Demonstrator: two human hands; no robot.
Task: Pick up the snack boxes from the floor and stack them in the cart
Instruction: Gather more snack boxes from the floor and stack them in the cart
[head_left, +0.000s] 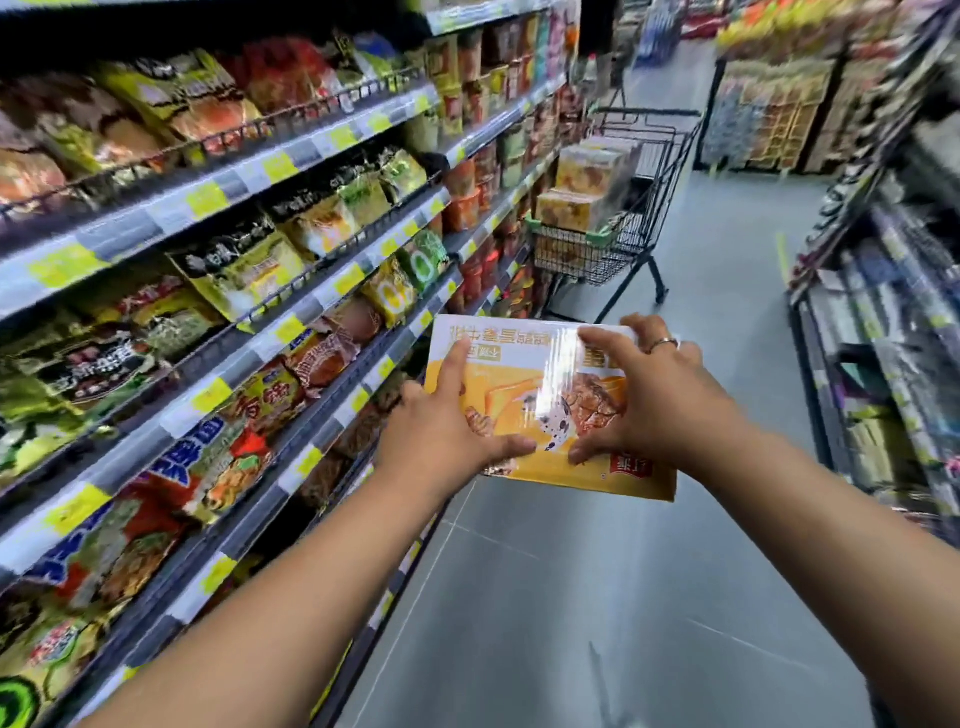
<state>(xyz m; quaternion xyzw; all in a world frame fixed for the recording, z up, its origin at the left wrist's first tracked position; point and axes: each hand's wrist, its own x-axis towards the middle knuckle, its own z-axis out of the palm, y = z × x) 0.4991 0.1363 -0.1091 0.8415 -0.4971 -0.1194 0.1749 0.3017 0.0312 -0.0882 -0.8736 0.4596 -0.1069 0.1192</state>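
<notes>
Snack box (545, 374), flat yellow-and-white cardboard under glossy shrink film, held mid-air over smooth grey floor (571, 597), well short of cart. Far left: tiered metal shelves (218, 187) packed with crinkly noodle packets, yellow price tags on edges. Left hand (447, 431) grips box's left edge, index finger and thumb on top, other fingers hidden. Right hand (654, 400) clamps right side, fingers curled over far edge. Beyond: black wire cart (608, 262), green rim, holds stacked matching boxes (587, 171). Right shelving (883, 312) blurred, contents unreadable.
</notes>
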